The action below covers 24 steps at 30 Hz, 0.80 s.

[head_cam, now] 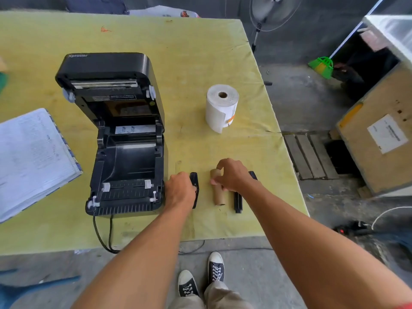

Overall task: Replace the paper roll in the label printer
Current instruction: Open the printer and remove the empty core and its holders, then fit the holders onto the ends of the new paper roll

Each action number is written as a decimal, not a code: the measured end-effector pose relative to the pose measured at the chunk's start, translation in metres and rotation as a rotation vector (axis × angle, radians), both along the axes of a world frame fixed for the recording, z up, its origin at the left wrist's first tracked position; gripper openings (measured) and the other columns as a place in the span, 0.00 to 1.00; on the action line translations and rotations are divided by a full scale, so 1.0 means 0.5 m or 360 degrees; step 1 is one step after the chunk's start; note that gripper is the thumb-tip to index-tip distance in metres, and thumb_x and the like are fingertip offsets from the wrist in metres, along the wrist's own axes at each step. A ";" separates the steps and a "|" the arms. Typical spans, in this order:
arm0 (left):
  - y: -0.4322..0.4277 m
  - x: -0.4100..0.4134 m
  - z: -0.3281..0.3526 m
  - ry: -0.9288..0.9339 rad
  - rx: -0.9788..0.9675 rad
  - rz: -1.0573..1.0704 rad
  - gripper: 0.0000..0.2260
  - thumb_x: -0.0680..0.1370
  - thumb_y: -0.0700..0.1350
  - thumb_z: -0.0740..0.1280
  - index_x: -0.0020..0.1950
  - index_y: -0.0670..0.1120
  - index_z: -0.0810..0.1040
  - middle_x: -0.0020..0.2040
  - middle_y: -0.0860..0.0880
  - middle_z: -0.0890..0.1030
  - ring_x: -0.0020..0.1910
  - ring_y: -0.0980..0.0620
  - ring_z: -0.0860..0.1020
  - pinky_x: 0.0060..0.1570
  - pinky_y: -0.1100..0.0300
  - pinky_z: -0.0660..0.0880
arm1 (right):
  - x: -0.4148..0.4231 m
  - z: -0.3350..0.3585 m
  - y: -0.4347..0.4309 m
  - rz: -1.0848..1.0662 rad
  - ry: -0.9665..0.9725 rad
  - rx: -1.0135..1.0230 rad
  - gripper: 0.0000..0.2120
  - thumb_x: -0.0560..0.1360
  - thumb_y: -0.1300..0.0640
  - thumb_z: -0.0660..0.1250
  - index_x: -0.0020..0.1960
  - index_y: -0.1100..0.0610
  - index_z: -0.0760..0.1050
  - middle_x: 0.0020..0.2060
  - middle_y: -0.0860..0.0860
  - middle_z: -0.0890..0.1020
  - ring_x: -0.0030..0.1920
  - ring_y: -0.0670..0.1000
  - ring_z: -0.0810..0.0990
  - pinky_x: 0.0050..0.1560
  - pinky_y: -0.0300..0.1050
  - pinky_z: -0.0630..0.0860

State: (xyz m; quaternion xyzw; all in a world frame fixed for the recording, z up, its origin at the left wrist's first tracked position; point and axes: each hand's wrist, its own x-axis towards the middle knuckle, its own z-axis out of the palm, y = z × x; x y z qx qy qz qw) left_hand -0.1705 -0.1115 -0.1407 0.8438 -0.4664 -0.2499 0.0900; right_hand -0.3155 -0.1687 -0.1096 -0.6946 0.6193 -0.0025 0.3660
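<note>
Yellow table point(200, 52) holds the open, emptied printer point(124, 139) at nine o'clock; right hand point(231, 175) pinches the spent core point(218, 195), left hand point(179, 191) grips a black holder point(194, 186), fresh roll point(221, 107) waiting at twelve.

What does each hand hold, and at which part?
The left hand grips a black holder piece at its upper end. The right hand pinches the empty cardboard core near its far end.

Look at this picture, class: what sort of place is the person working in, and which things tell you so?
Probably a warehouse or packing workshop. A label printer sits open on a worktable, the floor is bare concrete, and a wooden crate with a pasted label stands beside a pedestal fan.
</note>
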 end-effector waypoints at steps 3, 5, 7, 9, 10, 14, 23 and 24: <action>-0.008 0.007 -0.001 0.0076 0.0089 -0.0063 0.13 0.77 0.42 0.72 0.35 0.42 0.72 0.38 0.43 0.78 0.36 0.43 0.82 0.37 0.51 0.83 | 0.005 0.001 0.004 -0.0033 -0.0004 0.0023 0.14 0.75 0.58 0.71 0.57 0.64 0.77 0.42 0.63 0.85 0.45 0.62 0.85 0.48 0.52 0.79; -0.010 0.008 0.005 0.0114 0.0127 -0.0085 0.08 0.77 0.41 0.72 0.42 0.38 0.78 0.43 0.41 0.81 0.37 0.42 0.83 0.38 0.49 0.83 | 0.005 0.004 0.004 -0.0042 -0.0001 0.0060 0.18 0.74 0.56 0.73 0.58 0.65 0.77 0.43 0.63 0.86 0.45 0.62 0.85 0.48 0.51 0.79; -0.015 0.010 0.008 0.0166 0.0094 -0.0056 0.08 0.78 0.41 0.69 0.42 0.39 0.77 0.44 0.42 0.83 0.37 0.42 0.83 0.38 0.48 0.83 | 0.003 0.010 0.002 -0.0089 -0.0006 0.0064 0.22 0.73 0.54 0.75 0.61 0.65 0.75 0.45 0.62 0.85 0.46 0.61 0.85 0.44 0.48 0.77; -0.031 0.013 0.020 0.0254 0.0015 0.0046 0.11 0.80 0.39 0.63 0.37 0.42 0.74 0.42 0.45 0.83 0.34 0.42 0.83 0.35 0.49 0.83 | -0.001 0.021 -0.003 -0.0140 -0.0013 0.0024 0.23 0.74 0.51 0.74 0.63 0.63 0.73 0.42 0.59 0.83 0.42 0.59 0.85 0.38 0.44 0.74; -0.046 0.017 0.029 0.0231 -0.0017 0.0031 0.12 0.80 0.37 0.61 0.36 0.42 0.74 0.41 0.46 0.82 0.32 0.43 0.82 0.34 0.51 0.83 | -0.003 0.029 -0.007 -0.0152 -0.0005 -0.0010 0.23 0.75 0.51 0.74 0.63 0.62 0.73 0.40 0.58 0.82 0.39 0.57 0.86 0.39 0.44 0.75; -0.105 0.029 0.085 -0.0199 -0.0193 -0.0358 0.07 0.79 0.35 0.63 0.43 0.40 0.77 0.34 0.46 0.75 0.32 0.47 0.78 0.32 0.55 0.79 | -0.009 0.061 -0.031 -0.0180 0.0023 -0.0181 0.22 0.76 0.50 0.72 0.64 0.63 0.73 0.37 0.59 0.84 0.41 0.57 0.86 0.51 0.48 0.78; -0.251 0.014 0.176 -0.0614 -0.0537 -0.0933 0.11 0.77 0.37 0.69 0.58 0.41 0.72 0.49 0.42 0.76 0.45 0.42 0.78 0.37 0.51 0.73 | -0.034 0.074 -0.139 -0.0308 0.0061 -0.0268 0.26 0.74 0.48 0.73 0.64 0.63 0.72 0.57 0.60 0.80 0.55 0.61 0.79 0.54 0.52 0.76; -0.271 0.007 0.175 -0.0647 -0.0530 -0.0962 0.16 0.75 0.37 0.70 0.61 0.41 0.70 0.53 0.41 0.75 0.49 0.41 0.77 0.40 0.50 0.75 | -0.039 0.068 -0.157 -0.0313 0.0065 -0.0268 0.26 0.74 0.48 0.73 0.64 0.63 0.72 0.58 0.60 0.80 0.57 0.61 0.78 0.55 0.52 0.76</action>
